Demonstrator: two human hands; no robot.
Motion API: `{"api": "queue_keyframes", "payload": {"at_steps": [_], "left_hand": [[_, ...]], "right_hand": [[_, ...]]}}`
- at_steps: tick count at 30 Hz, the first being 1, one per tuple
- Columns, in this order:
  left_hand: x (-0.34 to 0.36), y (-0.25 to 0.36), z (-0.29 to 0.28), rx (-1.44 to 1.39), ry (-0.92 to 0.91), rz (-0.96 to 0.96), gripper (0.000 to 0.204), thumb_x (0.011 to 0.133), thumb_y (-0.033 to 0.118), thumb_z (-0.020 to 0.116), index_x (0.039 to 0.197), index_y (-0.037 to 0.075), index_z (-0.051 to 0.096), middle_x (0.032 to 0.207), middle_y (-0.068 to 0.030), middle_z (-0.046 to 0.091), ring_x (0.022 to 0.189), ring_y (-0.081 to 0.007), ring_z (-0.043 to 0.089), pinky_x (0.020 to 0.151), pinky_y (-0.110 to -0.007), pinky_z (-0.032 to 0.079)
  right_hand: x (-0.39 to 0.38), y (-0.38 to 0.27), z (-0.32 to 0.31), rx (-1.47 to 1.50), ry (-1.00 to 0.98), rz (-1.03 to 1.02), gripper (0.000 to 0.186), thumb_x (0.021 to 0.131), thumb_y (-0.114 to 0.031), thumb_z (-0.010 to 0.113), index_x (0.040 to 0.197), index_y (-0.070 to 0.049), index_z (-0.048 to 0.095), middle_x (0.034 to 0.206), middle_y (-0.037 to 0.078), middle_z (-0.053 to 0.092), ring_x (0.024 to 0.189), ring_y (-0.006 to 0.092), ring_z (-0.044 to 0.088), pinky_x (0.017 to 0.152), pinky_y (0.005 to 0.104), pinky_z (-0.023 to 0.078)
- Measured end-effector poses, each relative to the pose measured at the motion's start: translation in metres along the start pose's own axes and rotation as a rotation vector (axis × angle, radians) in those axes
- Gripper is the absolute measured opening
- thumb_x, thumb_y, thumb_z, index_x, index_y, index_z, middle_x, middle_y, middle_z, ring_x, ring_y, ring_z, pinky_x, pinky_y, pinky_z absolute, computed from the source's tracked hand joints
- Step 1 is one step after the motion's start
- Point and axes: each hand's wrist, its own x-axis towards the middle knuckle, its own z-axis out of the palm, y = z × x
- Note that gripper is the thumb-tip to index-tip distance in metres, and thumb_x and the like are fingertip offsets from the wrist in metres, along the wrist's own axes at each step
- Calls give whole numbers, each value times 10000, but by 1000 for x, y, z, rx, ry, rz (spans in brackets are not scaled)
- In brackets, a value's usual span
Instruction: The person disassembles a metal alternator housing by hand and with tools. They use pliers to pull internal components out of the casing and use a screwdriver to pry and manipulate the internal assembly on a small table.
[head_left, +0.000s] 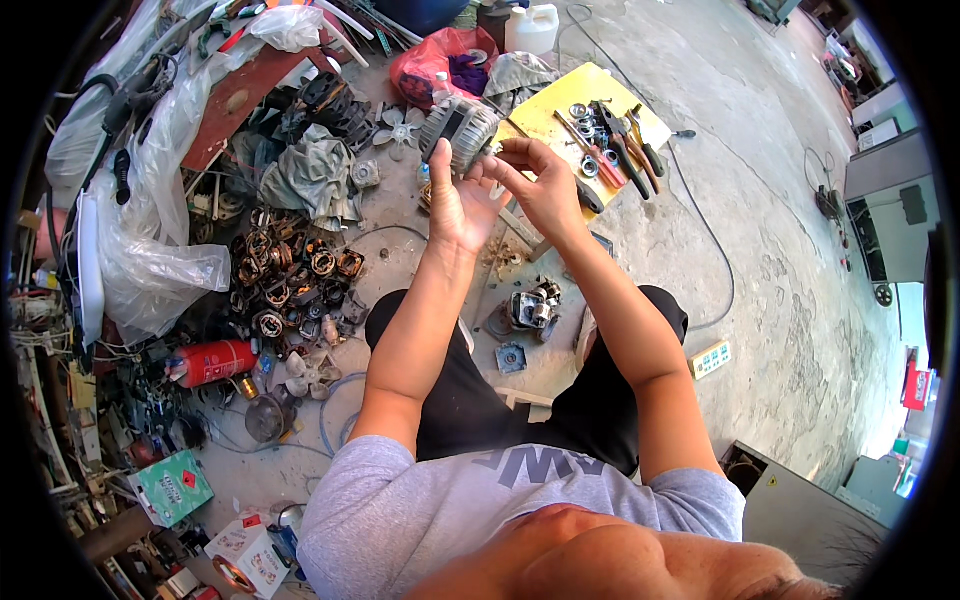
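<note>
At the far left of the frame, crumpled clear plastic sheeting (150,270) lies over a heap of clutter. Just right of it, left of centre, a pile of copper-wound motor coils (290,275) covers the floor, with a red cylinder (215,362) lying on its side below them and a green box (172,487) nearer the lower left corner. Above the coils sits a grey rag (315,175), and a small white fan blade (400,130) lies beside it.

In the upper centre, the left hand (455,205) is raised with its palm cupped under a ribbed grey motor (458,130), its thumb up against the housing, supporting it in the air. The right hand (540,185) is just beside it, fingers pinched at the right end of the motor; what they pinch is too small to tell.

Below the hands, between the person's knees, a small metal motor part (530,308) rests on the concrete floor. To the upper right of the hands, a yellow board (560,105) serves as a surface carrying pliers (625,140) and several bearings (583,125). Further right, a white power strip (710,359) lies on the floor.
</note>
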Motion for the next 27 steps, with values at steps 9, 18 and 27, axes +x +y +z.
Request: {"api": "queue_keyframes", "payload": {"at_steps": [9, 18, 27], "left_hand": [[-2, 0, 0, 41, -73, 9, 670, 773, 655, 689, 1230, 179, 575, 1207, 21, 599, 1235, -155, 489, 1142, -506, 200], [-11, -6, 9, 121, 31, 96, 697, 821, 583, 672, 1318, 116, 522, 1272, -37, 579, 1206, -195, 522, 1107, -477, 336], [-7, 0, 8, 57, -131, 107, 692, 864, 569, 628, 1333, 75, 506, 1292, -60, 565, 1198, -213, 522, 1081, -420, 377]], "right_hand": [[-4, -3, -1, -143, 53, -50, 353, 804, -226, 795, 1023, 30, 687, 897, 89, 719, 837, 131, 667, 790, 288, 526], [-6, -8, -4, -73, 64, -37, 326, 785, -194, 799, 996, 29, 689, 882, 60, 706, 823, 106, 638, 790, 269, 512], [-6, -5, 0, -123, 104, -148, 382, 747, -232, 798, 1000, 28, 680, 878, 99, 713, 829, 139, 669, 792, 291, 518]]}}
